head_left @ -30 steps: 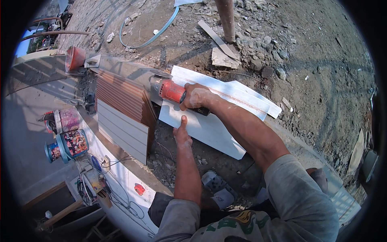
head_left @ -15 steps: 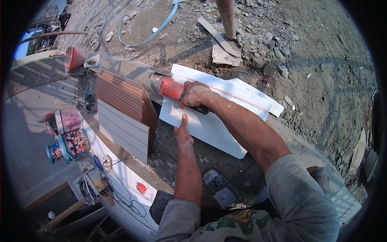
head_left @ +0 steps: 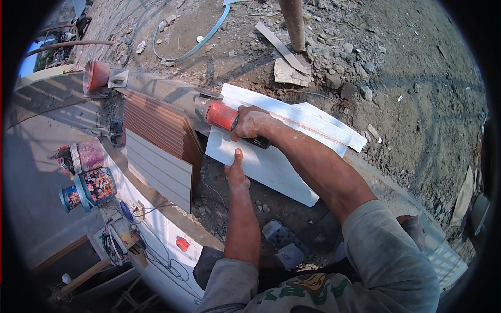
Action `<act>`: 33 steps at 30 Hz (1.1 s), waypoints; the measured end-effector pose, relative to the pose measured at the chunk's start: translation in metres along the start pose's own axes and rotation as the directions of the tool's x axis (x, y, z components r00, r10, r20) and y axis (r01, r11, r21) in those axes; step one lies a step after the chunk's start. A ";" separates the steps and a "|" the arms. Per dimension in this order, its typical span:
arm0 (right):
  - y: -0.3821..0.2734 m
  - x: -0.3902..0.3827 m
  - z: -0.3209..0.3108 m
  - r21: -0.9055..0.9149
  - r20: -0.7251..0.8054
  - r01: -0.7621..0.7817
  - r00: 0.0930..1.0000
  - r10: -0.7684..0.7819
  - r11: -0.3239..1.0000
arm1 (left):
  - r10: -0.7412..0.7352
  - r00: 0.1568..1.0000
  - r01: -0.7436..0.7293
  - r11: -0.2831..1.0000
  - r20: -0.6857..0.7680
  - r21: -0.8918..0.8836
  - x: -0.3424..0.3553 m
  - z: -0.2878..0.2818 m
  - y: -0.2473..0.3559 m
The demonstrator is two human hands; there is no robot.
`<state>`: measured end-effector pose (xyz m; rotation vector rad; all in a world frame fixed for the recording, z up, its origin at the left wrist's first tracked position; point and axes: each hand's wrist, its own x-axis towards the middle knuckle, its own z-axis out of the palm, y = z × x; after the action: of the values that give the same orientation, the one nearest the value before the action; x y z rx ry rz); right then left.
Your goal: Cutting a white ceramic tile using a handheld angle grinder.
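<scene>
My right hand (head_left: 250,123) is closed on a red angle grinder (head_left: 219,112), its head at the upper left end of a white tile (head_left: 263,172), over a grey ledge. My left hand (head_left: 236,169) grips the tile's near edge, thumb on top and fingers partly hidden. Under and behind the top tile lie more white pieces (head_left: 338,130). Just left of them leans a stack of tiles (head_left: 156,120) with reddish-brown backs and a pale, striped-looking front face (head_left: 159,172).
Buckets (head_left: 94,185), tangled cables and a small red object (head_left: 182,243) sit on the left ledge. A red pail (head_left: 95,78) stands farther back. A vertical pole (head_left: 292,23), a wood strip (head_left: 276,41), a blue hose (head_left: 206,44) and rubble lie or stand beyond the tiles.
The view and the tile have shifted very slightly since a second ago. Both my hands and the grinder stay in nearly the same places.
</scene>
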<state>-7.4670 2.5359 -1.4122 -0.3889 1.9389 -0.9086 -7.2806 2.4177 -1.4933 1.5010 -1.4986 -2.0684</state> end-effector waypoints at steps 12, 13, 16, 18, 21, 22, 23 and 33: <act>0.002 0.009 -0.001 -0.001 0.015 0.018 1.000 -0.018 1.000 | 0.009 1.000 -0.009 1.000 -0.029 0.000 0.005 0.002 -0.002; 0.001 0.009 -0.001 -0.001 0.016 0.019 1.000 -0.019 1.000 | 0.022 1.000 -0.022 1.000 -0.020 0.000 0.006 0.002 -0.002; -0.001 0.009 -0.001 -0.010 0.017 0.007 1.000 -0.007 1.000 | 0.026 0.999 -0.026 1.000 -0.032 0.015 0.008 0.000 -0.001; -0.002 0.009 -0.001 -0.019 0.016 0.008 1.000 -0.007 1.000 | 0.026 0.999 -0.025 1.000 -0.034 0.018 0.007 0.000 -0.001; -0.001 0.009 -0.002 -0.006 0.011 0.000 1.000 0.001 1.000 | 0.030 1.000 -0.030 0.999 -0.007 0.016 0.005 0.002 0.001; -0.002 0.009 -0.002 -0.006 0.010 0.000 1.000 0.000 1.000 | 0.037 0.999 -0.037 0.999 0.021 0.012 0.004 0.002 0.002; -0.002 0.009 -0.002 -0.013 0.020 0.001 1.000 0.000 1.000 | 0.038 0.999 -0.038 0.999 0.022 0.012 0.004 0.002 0.003; -0.008 0.005 -0.005 -0.027 0.047 -0.013 0.999 0.015 1.000 | 0.021 1.000 -0.021 1.000 -0.004 0.008 0.003 -0.001 0.001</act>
<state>-7.4750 2.5298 -1.4085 -0.4084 1.9100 -0.8583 -7.2820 2.4146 -1.4946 1.4850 -1.5160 -2.0491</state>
